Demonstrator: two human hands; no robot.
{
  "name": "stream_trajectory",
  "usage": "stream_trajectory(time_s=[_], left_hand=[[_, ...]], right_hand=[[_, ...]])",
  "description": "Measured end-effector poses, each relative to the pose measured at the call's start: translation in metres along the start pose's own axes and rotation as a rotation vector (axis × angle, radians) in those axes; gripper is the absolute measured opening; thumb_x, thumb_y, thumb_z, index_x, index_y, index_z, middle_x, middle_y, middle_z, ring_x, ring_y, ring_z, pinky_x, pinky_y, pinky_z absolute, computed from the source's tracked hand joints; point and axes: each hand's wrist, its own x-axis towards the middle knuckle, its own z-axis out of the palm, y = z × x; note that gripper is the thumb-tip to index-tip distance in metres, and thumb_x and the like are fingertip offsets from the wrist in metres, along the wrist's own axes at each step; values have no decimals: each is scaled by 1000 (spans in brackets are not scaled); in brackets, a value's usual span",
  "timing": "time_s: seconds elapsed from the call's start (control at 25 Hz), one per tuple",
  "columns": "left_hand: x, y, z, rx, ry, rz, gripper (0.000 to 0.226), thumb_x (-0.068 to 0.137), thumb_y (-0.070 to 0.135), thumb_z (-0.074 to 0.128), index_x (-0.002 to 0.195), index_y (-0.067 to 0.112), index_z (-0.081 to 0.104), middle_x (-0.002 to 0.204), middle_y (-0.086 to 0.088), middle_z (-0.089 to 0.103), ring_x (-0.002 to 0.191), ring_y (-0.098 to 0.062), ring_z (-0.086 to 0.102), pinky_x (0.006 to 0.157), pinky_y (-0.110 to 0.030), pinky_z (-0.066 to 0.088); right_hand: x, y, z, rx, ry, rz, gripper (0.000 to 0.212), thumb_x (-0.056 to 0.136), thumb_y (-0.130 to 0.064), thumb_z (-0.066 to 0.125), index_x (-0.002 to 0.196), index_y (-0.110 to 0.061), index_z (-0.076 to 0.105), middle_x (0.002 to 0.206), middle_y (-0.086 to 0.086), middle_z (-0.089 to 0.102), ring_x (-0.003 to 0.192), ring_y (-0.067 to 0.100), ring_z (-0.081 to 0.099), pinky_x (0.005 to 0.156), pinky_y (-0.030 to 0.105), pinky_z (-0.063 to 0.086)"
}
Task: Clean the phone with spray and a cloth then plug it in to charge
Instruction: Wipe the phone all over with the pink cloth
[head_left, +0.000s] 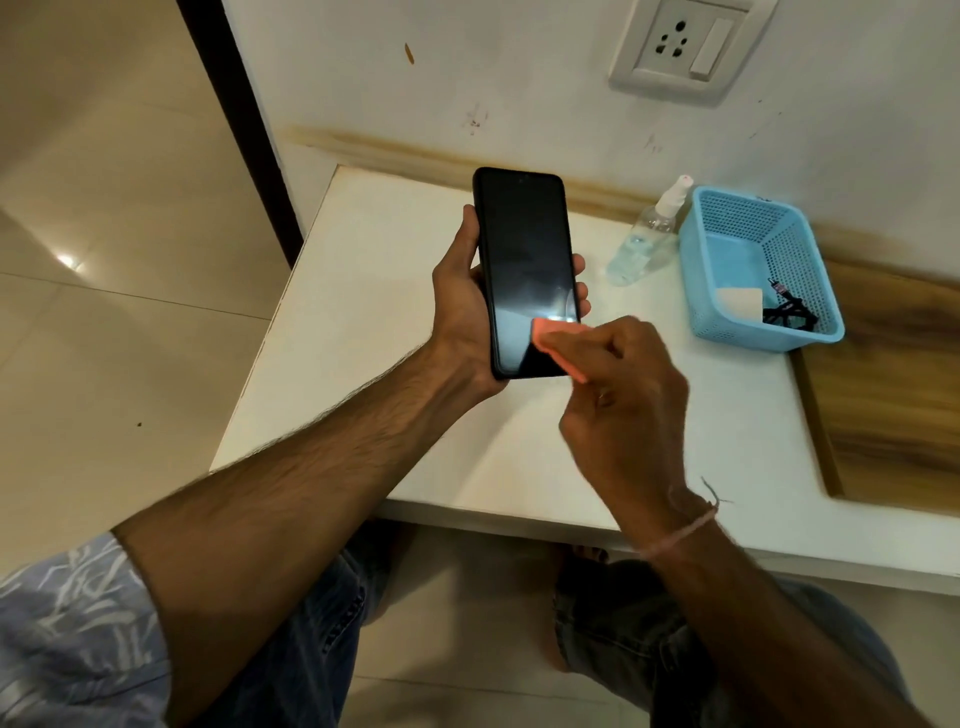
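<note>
Step in hand: wipe stage, i.e. cloth on glass. We hold the phone (524, 260) in the left hand (462, 317), raised over the desk (389, 312), screen facing us. The thumb lies along the left edge and the fingertips curl round the right edge. The right hand (618, 395) pinches a folded orange cloth (558, 343) and presses it on the lower right part of the screen. The pale patch near the cloth may be spray film or just glare; the view does not settle it.

The spray bottle (647, 234) stands on the desk just beside the blue basket (753, 332), apart from both hands.

Next move, as we judge it:
- Work the cloth up over the rest of the screen, approx. edge to edge, w/ a firm left-hand grip.
- Set the cloth down to free the right hand.
- Take the black cable (784, 314) from the basket; the white block (740, 304) beside it is prob. the adapter.
- Plug in at the wall socket (675, 39) above the desk.
</note>
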Motion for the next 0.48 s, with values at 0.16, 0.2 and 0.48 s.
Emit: stream_trajectory(time_s=[0.16,0.2,0.48], left_hand=[[0,0,0,4,-7,-9,78,93,72,35,110,1,63,101,-21,62,81,-36,59,81,-40,49],[0,0,0,-5,-8,-8,78,93,72,35,108,1,64,100,-21,62,80,-35,59,80,-40,49],[0,-1,2,-9,11,-8,77,93,71,35,107,2,65,99,-21,63,81,-34,60,80,-39,50]], right_hand=[[4,-1,-2,16,-50,-15,30,77,3,74,106,-2,73,86,18,65,76,31,63,65,37,59],[8,1,-2,7,-18,35,29,77,3,74,106,-1,73,84,18,65,74,31,62,63,37,58],[10,1,-3,-6,-29,-20,30,75,5,75,104,-1,73,89,20,68,79,34,64,68,37,59]])
